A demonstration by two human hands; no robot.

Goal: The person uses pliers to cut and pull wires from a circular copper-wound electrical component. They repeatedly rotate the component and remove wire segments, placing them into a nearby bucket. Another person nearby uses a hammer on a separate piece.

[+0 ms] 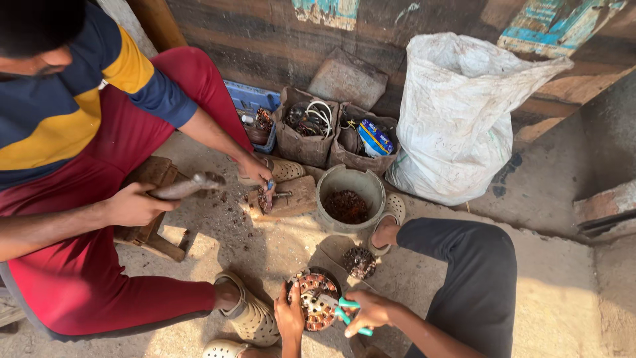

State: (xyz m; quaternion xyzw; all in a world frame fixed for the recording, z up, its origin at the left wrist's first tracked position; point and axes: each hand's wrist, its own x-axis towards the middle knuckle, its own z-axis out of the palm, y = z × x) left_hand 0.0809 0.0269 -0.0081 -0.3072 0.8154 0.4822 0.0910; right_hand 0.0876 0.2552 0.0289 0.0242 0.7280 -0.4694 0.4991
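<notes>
1. My left hand (pixel 289 317) steadies the round copper-wound motor stator (pixel 314 301) on the concrete floor (pixel 265 255), fingers wrapped against its left edge.
2. My right hand (pixel 371 310) is closed round teal-handled pliers (pixel 339 309), tips on the stator.
3. A grey bucket (pixel 351 199) stands just beyond.

On the ground at the bottom, a round motor stator (pixel 314 301) lies between the left hand (pixel 289 317) and the right hand (pixel 368 310). Behind it stands a bucket (pixel 350 180); to the bucket's left is a wooden block (pixel 291 197). A sack (pixel 457 119) leans against the wall, boxes (pixel 334 136) to its left.
</notes>
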